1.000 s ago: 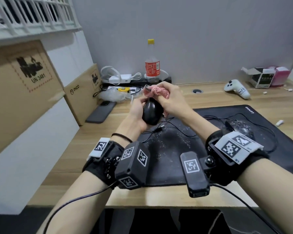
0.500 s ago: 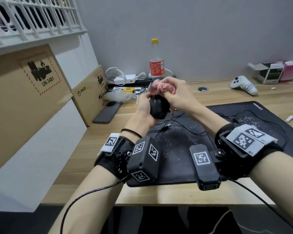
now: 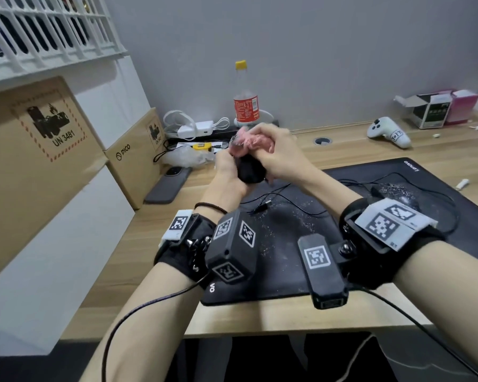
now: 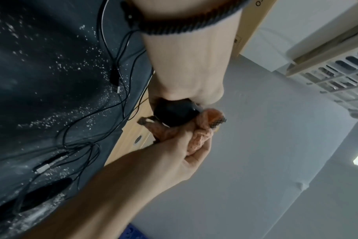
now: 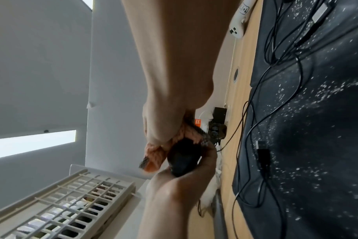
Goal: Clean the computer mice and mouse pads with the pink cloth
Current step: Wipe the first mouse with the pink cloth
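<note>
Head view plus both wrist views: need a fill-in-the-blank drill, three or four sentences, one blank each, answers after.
1. The left hand grips a small black computer ____.
2. The right hand holds a bunched cloth of ____ colour against it.
3. White specks are scattered over the large black ____ pad on the wooden desk.
4. The clear plastic bottle at the wall has a ____ cap.

Missing words: mouse; pink; mouse; yellow
</note>
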Demonstrator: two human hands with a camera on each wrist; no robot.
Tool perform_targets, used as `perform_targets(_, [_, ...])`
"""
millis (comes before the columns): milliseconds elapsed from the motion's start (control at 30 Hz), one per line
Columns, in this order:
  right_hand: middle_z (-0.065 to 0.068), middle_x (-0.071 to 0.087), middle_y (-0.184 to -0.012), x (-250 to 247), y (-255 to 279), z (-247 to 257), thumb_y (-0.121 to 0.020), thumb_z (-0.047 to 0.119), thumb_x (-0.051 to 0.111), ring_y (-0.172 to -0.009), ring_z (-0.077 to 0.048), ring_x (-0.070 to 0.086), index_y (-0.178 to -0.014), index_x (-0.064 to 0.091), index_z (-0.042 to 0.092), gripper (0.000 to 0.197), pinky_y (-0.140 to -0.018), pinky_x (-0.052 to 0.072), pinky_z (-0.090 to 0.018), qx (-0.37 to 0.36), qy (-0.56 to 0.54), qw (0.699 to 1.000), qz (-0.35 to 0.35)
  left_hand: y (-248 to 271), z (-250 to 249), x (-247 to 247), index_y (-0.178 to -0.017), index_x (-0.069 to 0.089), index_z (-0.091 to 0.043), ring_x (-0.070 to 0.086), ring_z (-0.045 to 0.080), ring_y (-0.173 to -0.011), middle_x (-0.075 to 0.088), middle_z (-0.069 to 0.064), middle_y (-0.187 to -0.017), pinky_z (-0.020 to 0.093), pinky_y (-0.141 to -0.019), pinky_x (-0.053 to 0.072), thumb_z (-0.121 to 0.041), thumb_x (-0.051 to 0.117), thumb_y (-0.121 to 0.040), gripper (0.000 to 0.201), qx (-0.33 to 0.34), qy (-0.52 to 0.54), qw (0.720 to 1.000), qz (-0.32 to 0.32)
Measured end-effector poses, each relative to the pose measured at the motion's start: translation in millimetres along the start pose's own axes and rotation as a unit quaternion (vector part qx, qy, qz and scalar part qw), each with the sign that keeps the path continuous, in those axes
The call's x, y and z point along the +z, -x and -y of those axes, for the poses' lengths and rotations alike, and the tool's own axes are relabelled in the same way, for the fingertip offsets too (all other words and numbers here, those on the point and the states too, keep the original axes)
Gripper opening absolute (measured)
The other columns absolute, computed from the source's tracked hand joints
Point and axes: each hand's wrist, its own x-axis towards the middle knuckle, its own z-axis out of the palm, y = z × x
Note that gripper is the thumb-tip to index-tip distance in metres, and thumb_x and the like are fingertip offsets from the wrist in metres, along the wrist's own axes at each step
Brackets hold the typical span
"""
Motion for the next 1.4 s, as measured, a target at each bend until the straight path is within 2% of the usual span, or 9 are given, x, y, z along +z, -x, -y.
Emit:
perform_targets(167, [0.019,0.059,-0.067,-12.1,21.5,-2.4,-0.085,-0.005,0.059,-0.057,0.004,0.053,-0.096,0.065,0.012,0.021,-0.054,0.039,-0.008,-0.001,-0.080,0.993,0.091,-7.1,4.1,-12.5,-0.081,0.061,-0.010,0.061,0.026,-0.075,0.064,0.012,-0.080,0.036,-0.089,0.048,-0.029,0.042,-0.092,0.029,-0.024,0.005,1.000,-0.008])
perform_targets(367, [0.005,0.070,-0.091,-9.8,-5.9,-21.3,-0.085,0.016,0.063,-0.078,-0.012,0.063,-0.086,0.064,0.028,0.012,-0.071,0.051,-0.029,0.115,-0.029,0.983,-0.140,-1.1,19.5,-6.8,-0.088,0.061,-0.011,0.063,0.021,-0.063,0.067,0.008,-0.074,0.031,-0.065,0.052,-0.031,0.039,-0.098,0.032,0.006,-0.044,0.994,0.098])
perform_targets(500, [-0.005,0.067,-0.091,-9.6,13.8,-11.7,-0.090,0.002,0.056,-0.037,-0.011,0.055,-0.099,0.064,0.012,0.016,-0.035,0.041,-0.022,0.094,-0.119,0.988,-0.007,-10.9,9.3,-9.3,-0.082,0.064,-0.010,0.062,0.027,-0.070,0.068,0.012,-0.075,0.036,-0.079,0.051,-0.032,0.037,-0.096,0.037,0.009,-0.027,0.999,0.022])
perform_targets(667, [0.014,0.054,-0.074,-15.7,31.5,2.5,-0.081,-0.012,0.051,-0.052,0.008,0.052,-0.097,0.065,0.005,0.027,-0.052,0.038,-0.008,0.030,-0.049,0.986,0.155,-19.3,12.4,-15.0,-0.081,0.060,-0.009,0.059,0.030,-0.074,0.063,0.016,-0.077,0.037,-0.064,0.050,-0.032,0.032,-0.095,0.039,-0.019,-0.004,0.998,-0.059])
perform_targets(833, [-0.002,0.060,-0.074,-19.5,9.2,-17.4,-0.090,-0.004,0.051,-0.031,-0.008,0.050,-0.091,0.061,0.015,0.021,-0.033,0.038,-0.019,0.151,-0.082,0.985,0.006,-9.8,22.4,-17.5,-0.092,0.063,-0.012,0.062,0.026,-0.073,0.065,0.011,-0.087,0.035,-0.074,0.052,-0.034,0.042,-0.096,0.030,-0.015,-0.036,0.999,0.036])
perform_targets(967, [0.001,0.063,-0.071,-23.6,-0.6,-34.7,-0.089,0.008,0.061,-0.045,-0.019,0.060,-0.096,0.065,0.019,0.013,-0.054,0.054,-0.040,0.197,-0.079,0.975,-0.066,-9.1,16.8,-18.3,-0.095,0.063,-0.013,0.060,0.024,-0.075,0.063,0.010,-0.090,0.032,-0.072,0.049,-0.034,0.044,-0.095,0.028,0.010,-0.046,0.997,0.060])
perform_targets(1100, [-0.006,0.063,-0.127,-12.7,7.2,-22.3,-0.098,0.027,0.050,-0.103,-0.014,0.061,-0.119,0.063,0.024,0.025,-0.088,0.051,-0.037,0.148,-0.135,0.976,0.089,-8.4,16.9,-14.1,-0.115,0.062,-0.013,0.061,0.027,-0.088,0.066,0.012,-0.101,0.035,-0.083,0.050,-0.036,0.042,-0.096,0.036,0.020,-0.049,0.998,0.022])
perform_targets(1200, [-0.013,0.069,-0.093,-8.9,19.6,-12.1,-0.101,0.024,0.047,-0.081,-0.017,0.062,-0.103,0.069,0.008,0.027,-0.085,0.052,-0.047,0.129,-0.095,0.981,0.106,-10.2,15.4,-14.1,-0.095,0.063,-0.013,0.061,0.025,-0.079,0.066,0.010,-0.084,0.033,-0.074,0.050,-0.039,0.036,-0.097,0.038,0.018,-0.059,0.998,-0.025])
perform_targets(1400, [0.000,0.065,-0.066,-21.1,36.1,-4.9,-0.090,0.001,0.060,-0.056,-0.022,0.060,-0.102,0.062,0.009,0.015,-0.052,0.049,-0.017,0.125,-0.090,0.968,0.200,-20.7,14.1,-26.5,-0.080,0.057,-0.016,0.059,0.023,-0.073,0.064,0.006,-0.078,0.030,-0.074,0.047,-0.040,0.037,-0.094,0.035,0.016,-0.055,0.994,-0.092])
